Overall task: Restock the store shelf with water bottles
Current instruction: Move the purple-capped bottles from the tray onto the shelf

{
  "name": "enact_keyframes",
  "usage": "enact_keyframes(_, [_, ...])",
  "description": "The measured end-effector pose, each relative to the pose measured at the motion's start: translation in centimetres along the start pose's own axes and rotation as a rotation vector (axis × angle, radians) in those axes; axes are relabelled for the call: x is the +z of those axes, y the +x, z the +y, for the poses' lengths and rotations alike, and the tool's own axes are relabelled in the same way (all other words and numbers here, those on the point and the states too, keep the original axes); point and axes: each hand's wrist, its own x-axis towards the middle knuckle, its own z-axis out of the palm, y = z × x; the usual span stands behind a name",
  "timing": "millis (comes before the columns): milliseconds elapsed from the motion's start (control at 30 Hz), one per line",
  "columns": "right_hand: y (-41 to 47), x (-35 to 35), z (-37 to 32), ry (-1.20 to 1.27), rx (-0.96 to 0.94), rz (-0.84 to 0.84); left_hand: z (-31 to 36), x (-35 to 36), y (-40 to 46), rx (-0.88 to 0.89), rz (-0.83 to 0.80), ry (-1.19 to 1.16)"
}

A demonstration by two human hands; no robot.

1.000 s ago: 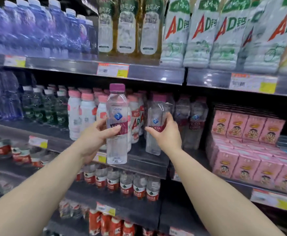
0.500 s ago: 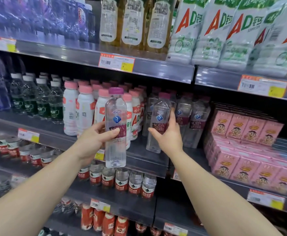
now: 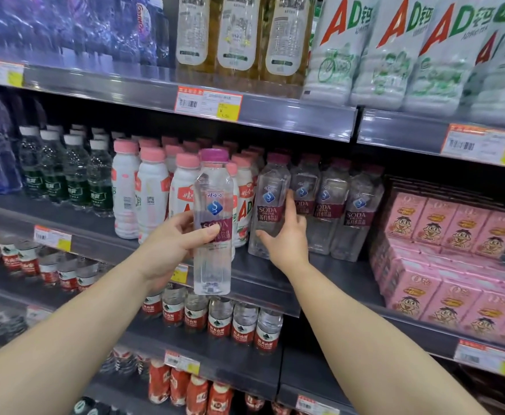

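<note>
My left hand [image 3: 175, 244] grips a clear soda water bottle [image 3: 214, 253] with a purple cap, upright in front of the middle shelf [image 3: 263, 283]. To its right, my right hand [image 3: 285, 238] holds a second clear soda bottle [image 3: 270, 187] that stands on that shelf near its front edge, thumb on the front and fingers round its right side. More of the same purple-capped bottles [image 3: 332, 205] stand in rows just right of it.
White pink-capped AD milk bottles [image 3: 152, 199] and green-labelled water bottles [image 3: 74, 175] fill the shelf to the left. Pink drink cartons [image 3: 449, 253] are stacked to the right. Red-labelled water bottles [image 3: 245, 324] stand on the shelf below; large AD packs [image 3: 395, 49] sit above.
The bottle in my right hand has gone from tilted to upright on the shelf. My left hand's bottle has stayed in front of the shelf. The view has moved closer.
</note>
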Motion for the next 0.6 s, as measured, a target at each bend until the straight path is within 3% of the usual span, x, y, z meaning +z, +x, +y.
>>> enact_keyframes(500, [-1.2, -3.2, -0.5, 0.136, -0.057, -0.026, 0.4, 1.5, -0.3, -0.001, -0.011, 0.018])
enact_keyframes(600, [-2.8, -5.9, -2.1, 0.333, -0.097, -0.262, 1.1, 2.9, -0.3, 0.024, -0.042, 0.044])
